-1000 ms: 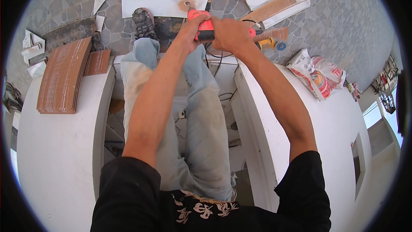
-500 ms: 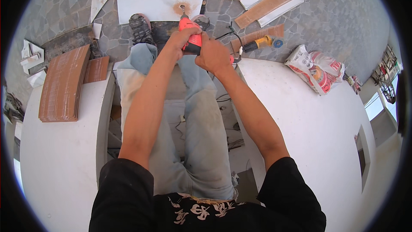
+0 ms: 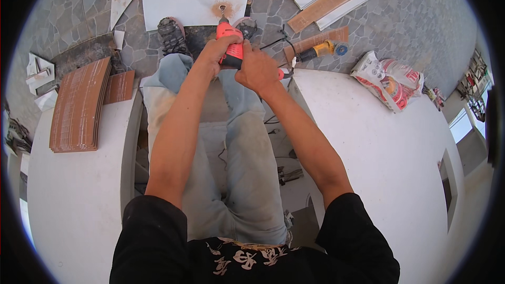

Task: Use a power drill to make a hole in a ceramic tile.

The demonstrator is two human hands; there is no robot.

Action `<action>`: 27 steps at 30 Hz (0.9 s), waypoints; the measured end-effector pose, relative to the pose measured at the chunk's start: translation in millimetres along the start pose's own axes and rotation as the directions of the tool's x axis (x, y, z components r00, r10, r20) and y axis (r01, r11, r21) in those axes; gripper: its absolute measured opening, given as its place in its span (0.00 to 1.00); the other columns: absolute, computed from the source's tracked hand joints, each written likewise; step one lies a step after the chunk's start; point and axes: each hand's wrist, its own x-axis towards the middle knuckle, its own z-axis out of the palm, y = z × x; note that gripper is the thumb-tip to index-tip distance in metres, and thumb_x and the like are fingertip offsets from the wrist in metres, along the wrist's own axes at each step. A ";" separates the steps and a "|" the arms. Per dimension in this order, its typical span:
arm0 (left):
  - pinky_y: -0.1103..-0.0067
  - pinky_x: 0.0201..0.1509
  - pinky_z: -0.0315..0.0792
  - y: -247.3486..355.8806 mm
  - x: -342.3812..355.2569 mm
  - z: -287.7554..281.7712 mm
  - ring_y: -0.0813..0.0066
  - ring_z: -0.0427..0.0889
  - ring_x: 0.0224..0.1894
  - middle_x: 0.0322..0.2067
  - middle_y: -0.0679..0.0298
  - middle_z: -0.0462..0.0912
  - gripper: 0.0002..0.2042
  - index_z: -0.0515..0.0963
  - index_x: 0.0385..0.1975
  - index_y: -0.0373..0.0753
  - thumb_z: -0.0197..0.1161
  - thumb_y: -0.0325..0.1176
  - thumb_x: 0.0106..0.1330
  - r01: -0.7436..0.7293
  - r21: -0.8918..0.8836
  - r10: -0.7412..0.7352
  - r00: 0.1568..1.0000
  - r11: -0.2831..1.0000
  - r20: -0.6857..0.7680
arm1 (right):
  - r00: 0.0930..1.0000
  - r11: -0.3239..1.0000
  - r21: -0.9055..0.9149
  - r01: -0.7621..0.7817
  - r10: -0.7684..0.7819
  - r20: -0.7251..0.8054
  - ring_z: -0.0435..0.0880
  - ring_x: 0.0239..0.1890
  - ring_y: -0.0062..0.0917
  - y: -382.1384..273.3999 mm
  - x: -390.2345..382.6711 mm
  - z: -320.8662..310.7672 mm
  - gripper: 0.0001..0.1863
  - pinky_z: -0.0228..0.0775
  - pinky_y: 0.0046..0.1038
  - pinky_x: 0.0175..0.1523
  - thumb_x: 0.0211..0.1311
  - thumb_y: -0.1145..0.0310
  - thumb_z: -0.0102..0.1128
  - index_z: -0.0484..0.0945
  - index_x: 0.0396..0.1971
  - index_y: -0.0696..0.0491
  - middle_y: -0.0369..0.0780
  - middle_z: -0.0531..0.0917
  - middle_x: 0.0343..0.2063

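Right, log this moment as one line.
left hand: gripping red drill | right hand: gripping red drill | bit: at hole in white slab | nearby: yellow grinder

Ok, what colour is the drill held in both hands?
The drill is pinkish red with a black part, seen best in the head view.

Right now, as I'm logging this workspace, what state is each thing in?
Left hand, closed on the red drill
Right hand, closed on it too
Red drill, held, bit pointing toward the small hole; running or not, cannot tell
White panel, lying flat, brown dust around its small hole
Yellow grinder, lying down, unheld
Brown tiles, stacked
Bag, lying crumpled
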 end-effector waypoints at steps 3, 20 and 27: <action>0.65 0.43 0.84 1.0 1.2 -3.3 0.70 0.87 0.35 0.39 0.62 0.85 0.23 0.77 0.49 0.38 0.72 0.42 0.56 0.018 0.034 -0.017 1.000 0.999 -0.012 | 0.998 1.000 0.022 0.021 -0.019 -0.065 0.84 0.44 0.49 -1.2 -2.0 0.4 0.38 0.78 0.47 0.50 0.44 0.70 0.59 0.67 0.62 0.59 0.53 0.83 0.40; 0.67 0.45 0.82 -2.7 3.5 1.1 0.72 0.86 0.37 0.39 0.63 0.85 0.23 0.78 0.49 0.40 0.71 0.43 0.57 -0.010 0.009 0.010 0.999 1.000 -0.043 | 0.997 1.000 0.013 0.011 -0.010 -0.072 0.82 0.47 0.47 4.1 2.8 9.7 0.41 0.78 0.46 0.50 0.43 0.70 0.63 0.66 0.64 0.57 0.50 0.82 0.43; 0.64 0.47 0.81 -3.0 -0.5 14.3 0.72 0.85 0.40 0.41 0.63 0.85 0.22 0.76 0.54 0.45 0.64 0.51 0.66 -0.021 -0.104 0.017 0.999 0.994 -0.041 | 0.999 1.000 0.008 -0.012 0.012 -0.031 0.83 0.47 0.48 13.4 8.1 -1.3 0.40 0.79 0.46 0.50 0.42 0.68 0.64 0.66 0.61 0.57 0.50 0.83 0.41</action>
